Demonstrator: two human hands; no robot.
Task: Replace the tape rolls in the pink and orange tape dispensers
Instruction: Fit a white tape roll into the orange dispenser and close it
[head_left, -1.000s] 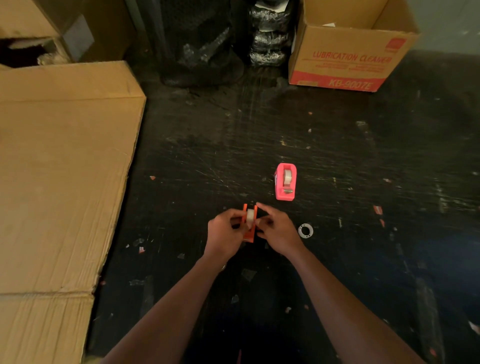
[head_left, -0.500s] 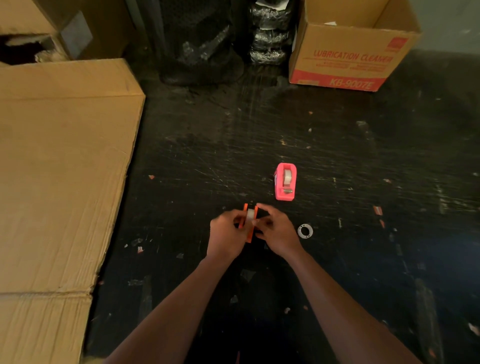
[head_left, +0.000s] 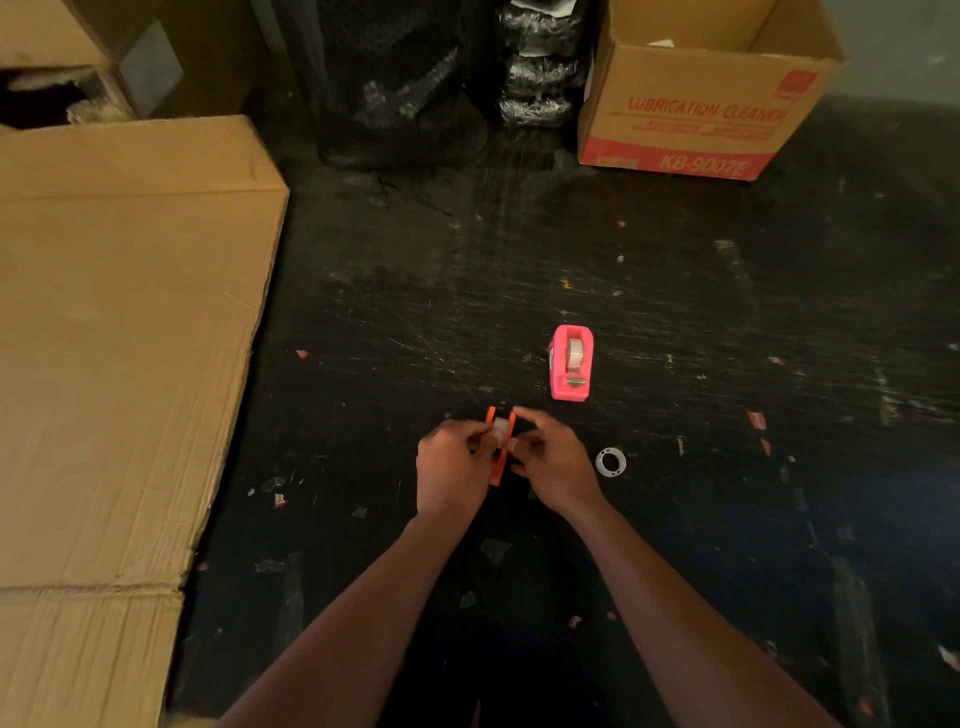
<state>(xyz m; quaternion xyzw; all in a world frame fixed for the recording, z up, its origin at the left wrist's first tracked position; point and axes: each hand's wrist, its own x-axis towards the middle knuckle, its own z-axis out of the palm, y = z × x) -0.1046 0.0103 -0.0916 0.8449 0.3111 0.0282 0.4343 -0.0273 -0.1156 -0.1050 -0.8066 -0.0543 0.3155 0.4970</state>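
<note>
Just this side of the pink tape dispenser (head_left: 570, 362), both my hands meet around the orange tape dispenser (head_left: 500, 447) above the dark, scratched desk (head_left: 727, 519). My left hand (head_left: 451, 467) pinches its left wall and my right hand (head_left: 551, 460) pinches its right wall, so each grip is clamped on the orange body. A pale tape roll (head_left: 501, 427) shows between the two orange walls; I cannot tell whether it is fully seated. I judge the pink dispenser finished: it stands alone, untouched, with a whitish roll sitting in its slot and a metal cutter at its near end. An empty white core ring (head_left: 610, 461) lies flat on the desk, nearer me than the pink dispenser and just right of my right hand. What seems left is settling the roll in the orange one. That dispenser looks small, narrow and bright, mostly hidden by my fingers.
</note>
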